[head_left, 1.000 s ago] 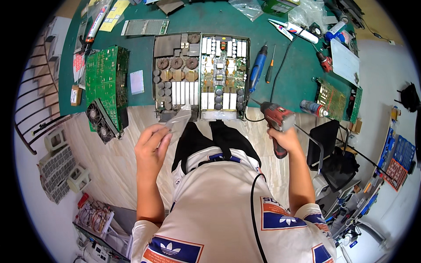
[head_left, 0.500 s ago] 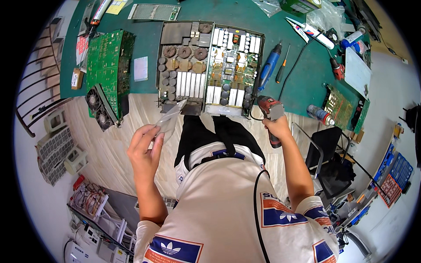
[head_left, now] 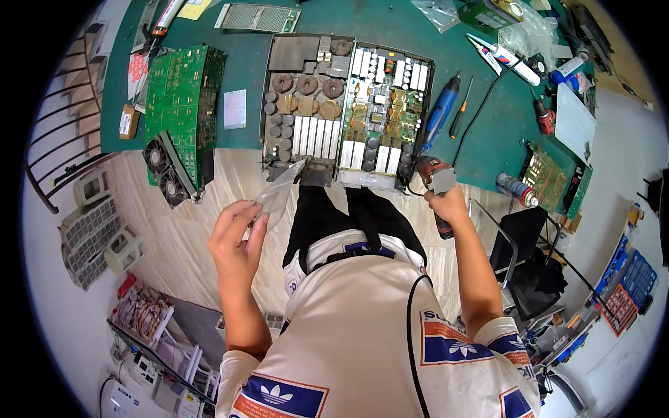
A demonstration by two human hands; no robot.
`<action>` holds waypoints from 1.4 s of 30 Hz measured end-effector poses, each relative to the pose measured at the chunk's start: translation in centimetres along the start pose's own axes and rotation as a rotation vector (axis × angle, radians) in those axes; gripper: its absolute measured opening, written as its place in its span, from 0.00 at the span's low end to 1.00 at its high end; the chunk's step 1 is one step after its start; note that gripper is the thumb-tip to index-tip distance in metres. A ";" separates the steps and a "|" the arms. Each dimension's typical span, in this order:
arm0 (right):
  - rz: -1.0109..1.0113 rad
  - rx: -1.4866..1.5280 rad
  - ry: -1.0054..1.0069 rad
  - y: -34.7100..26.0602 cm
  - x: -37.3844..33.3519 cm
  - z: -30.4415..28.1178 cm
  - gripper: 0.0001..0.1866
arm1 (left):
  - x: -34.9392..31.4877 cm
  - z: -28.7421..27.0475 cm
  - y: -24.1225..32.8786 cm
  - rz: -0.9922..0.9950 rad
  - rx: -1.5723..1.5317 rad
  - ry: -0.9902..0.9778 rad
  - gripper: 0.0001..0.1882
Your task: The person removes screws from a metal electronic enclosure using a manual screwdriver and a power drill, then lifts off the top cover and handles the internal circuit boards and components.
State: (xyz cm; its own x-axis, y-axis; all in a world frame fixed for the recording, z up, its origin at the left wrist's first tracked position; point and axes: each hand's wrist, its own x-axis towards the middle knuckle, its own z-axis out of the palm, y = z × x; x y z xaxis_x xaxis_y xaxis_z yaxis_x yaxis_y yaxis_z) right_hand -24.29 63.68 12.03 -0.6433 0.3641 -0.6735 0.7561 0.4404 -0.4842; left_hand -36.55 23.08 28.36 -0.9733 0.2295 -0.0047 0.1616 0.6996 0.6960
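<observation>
My left hand [head_left: 240, 226] pinches a small clear plastic bag [head_left: 279, 196] between thumb and fingers, off the table's front edge. What the bag holds, if anything, I cannot make out. My right hand [head_left: 448, 202] is wrapped round the grip of a red and black cordless drill [head_left: 435, 174], close to the table edge. Between the two hands, at the edge of the green table [head_left: 244, 66], lies an opened electronic unit [head_left: 380, 97], two trays of circuitry side by side with capacitors, brown coils and silver heat sinks.
Left of the unit stands a green circuit board assembly [head_left: 182, 97] with fans [head_left: 166, 171]. On the right lie a blue pen-shaped tool [head_left: 442, 111], a screwdriver [head_left: 461, 108], a black cable [head_left: 481, 101] and a spray can [head_left: 517, 188]. A black chair [head_left: 523, 237] stands beside the table.
The whole scene has shifted slightly to the right in view. Both hands keep their holds on the plastic bag and the drill, with little other movement.
</observation>
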 end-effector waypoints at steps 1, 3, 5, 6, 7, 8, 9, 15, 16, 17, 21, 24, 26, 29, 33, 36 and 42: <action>-0.005 -0.007 0.006 0.3 0.2 0.0 0.21 | 0.1 -0.1 0.0 -0.002 -0.002 -0.004 0.10; -0.068 -0.048 0.037 0.0 0.3 -0.2 0.21 | 0.2 -0.2 0.0 -0.013 -0.008 -0.010 0.10; -0.126 -0.167 0.032 -0.9 0.2 -0.7 0.21 | 0.3 -0.2 -0.1 0.016 0.008 -0.014 0.10; -0.155 -0.265 0.013 -2.2 0.1 -1.4 0.22 | 0.5 -0.2 -0.2 0.051 0.028 -0.012 0.10; -0.184 -0.363 -0.007 -3.0 0.2 -1.8 0.23 | 0.7 -0.2 -0.3 0.086 0.048 -0.011 0.10; -0.158 -0.367 -0.033 -3.1 0.5 -2.0 0.23 | 0.7 -0.2 -0.4 0.074 0.028 -0.011 0.10; -0.133 -0.372 -0.060 -3.0 1.0 -2.5 0.24 | 0.7 -0.2 -0.5 0.063 0.008 -0.012 0.09; -0.105 -0.268 -0.029 -2.8 0.8 -1.9 0.26 | 1.3 -0.7 -1.1 0.064 -0.040 -0.020 0.09; -0.151 -0.288 0.004 -3.0 0.6 -1.5 0.26 | 1.4 -0.8 -1.2 0.072 -0.045 -0.017 0.09; -0.064 -0.234 -0.017 -3.3 0.6 -1.4 0.26 | 1.5 -0.8 -1.2 0.076 -0.052 -0.012 0.09; 0.019 -0.179 -0.016 -3.4 0.7 -1.4 0.21 | 1.9 -1.2 -0.9 0.083 -0.079 0.002 0.10; 0.084 -0.085 -0.007 -3.9 0.9 -1.8 0.13 | 1.8 -1.5 -1.2 0.095 -0.085 0.009 0.10; 0.117 0.001 -0.032 -4.4 0.7 -2.0 0.12 | 1.8 -1.8 -1.5 0.114 -0.078 0.013 0.10; 0.116 0.000 0.015 -5.1 -0.2 -1.7 0.11 | 1.8 -2.3 -1.4 0.130 -0.077 0.013 0.11; 0.124 0.075 0.038 -3.8 0.1 -0.9 0.11 | 1.8 -2.8 -1.0 0.119 -0.092 0.005 0.11; 0.121 0.084 0.039 -3.4 0.1 -0.7 0.13 | 1.9 -3.0 -1.0 0.136 -0.074 0.009 0.12; 0.121 0.131 0.059 -2.6 0.0 0.0 0.13 | 1.9 -3.3 -0.8 0.137 -0.076 0.012 0.12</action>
State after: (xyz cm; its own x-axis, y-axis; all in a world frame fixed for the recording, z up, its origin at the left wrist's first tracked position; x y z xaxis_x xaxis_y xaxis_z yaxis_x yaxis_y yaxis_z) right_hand -26.25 62.57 13.27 -0.5499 0.4573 -0.6989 0.8350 0.2816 -0.4727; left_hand -39.05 20.76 30.18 -0.9450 0.3109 0.1019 0.2804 0.6091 0.7419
